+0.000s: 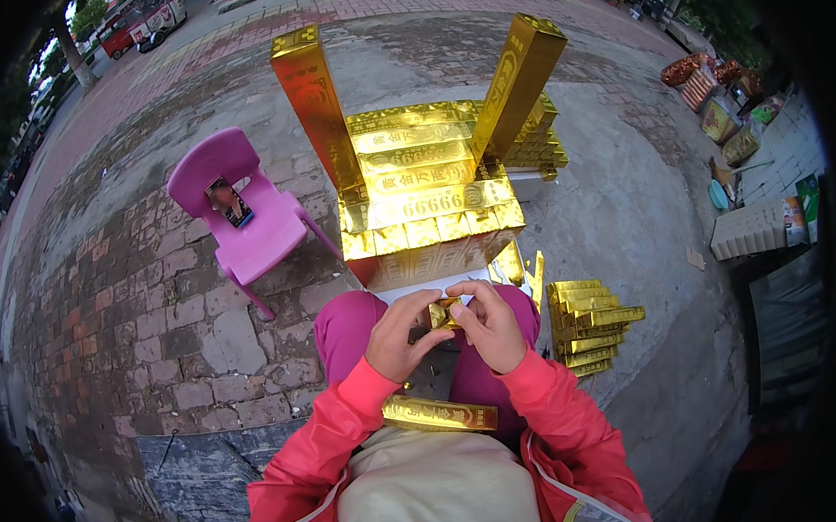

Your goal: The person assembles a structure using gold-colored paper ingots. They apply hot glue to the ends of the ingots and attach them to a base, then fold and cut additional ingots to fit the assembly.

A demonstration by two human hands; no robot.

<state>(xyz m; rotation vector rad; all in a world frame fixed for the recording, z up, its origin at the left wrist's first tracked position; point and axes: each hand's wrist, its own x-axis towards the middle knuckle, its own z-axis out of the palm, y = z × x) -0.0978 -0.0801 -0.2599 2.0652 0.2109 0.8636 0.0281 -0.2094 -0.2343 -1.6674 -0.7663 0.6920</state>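
Note:
Above my knees, my left hand [405, 338] and my right hand [492, 325] come together, fingers and thumbs closed on a gold foil paper piece [445, 314]. Folded facets show on its top; its lower part is hidden between my hands, so its full length cannot be told. Across my lap lies a long gold paper box [439, 414]. Just beyond my knees rises a block of gold paper boxes [435, 214] laid side by side in layers. A tall gold box [316, 111] stands on its left side, and another gold box [520, 87] stands upright on its right.
A pink plastic chair [258, 229] at the left carries a phone [230, 202]. By my right knee a stack of gold boxes [589, 323] sits on the concrete. More stacked gold boxes [536, 144] are behind the block. Filled bags [724, 112] lie at the far right.

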